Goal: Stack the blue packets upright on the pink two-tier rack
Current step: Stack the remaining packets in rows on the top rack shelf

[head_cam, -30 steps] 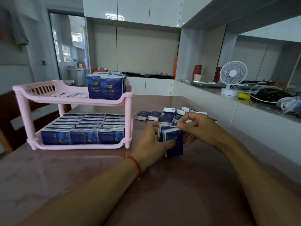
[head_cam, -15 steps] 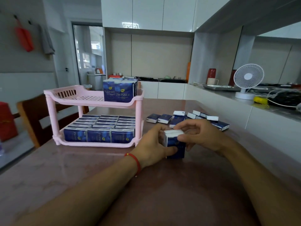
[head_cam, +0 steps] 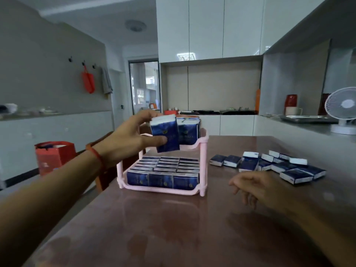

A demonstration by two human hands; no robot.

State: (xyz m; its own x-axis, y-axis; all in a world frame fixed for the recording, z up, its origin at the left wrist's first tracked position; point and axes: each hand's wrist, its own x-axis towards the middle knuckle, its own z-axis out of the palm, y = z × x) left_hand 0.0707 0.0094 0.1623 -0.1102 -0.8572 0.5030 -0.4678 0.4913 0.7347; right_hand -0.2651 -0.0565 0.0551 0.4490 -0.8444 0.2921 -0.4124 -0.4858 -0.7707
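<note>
Blue packet [head_cam: 165, 134] — pinched in left hand [head_cam: 125, 138] at the rack [head_cam: 203, 164] edge, seemingly tilted; right hand [head_cam: 254, 186] fingers relaxed.

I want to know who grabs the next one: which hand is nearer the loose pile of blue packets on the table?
Right. The right hand hovers just in front of the loose pile; the left hand is up at the pink rack, holding packets.

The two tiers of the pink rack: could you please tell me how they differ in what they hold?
The lower tier is packed with rows of blue packets across its width; the upper tier holds only a cluster at its right end. The left hand holds more packets by the upper tier. Both hold packets upright.
</note>
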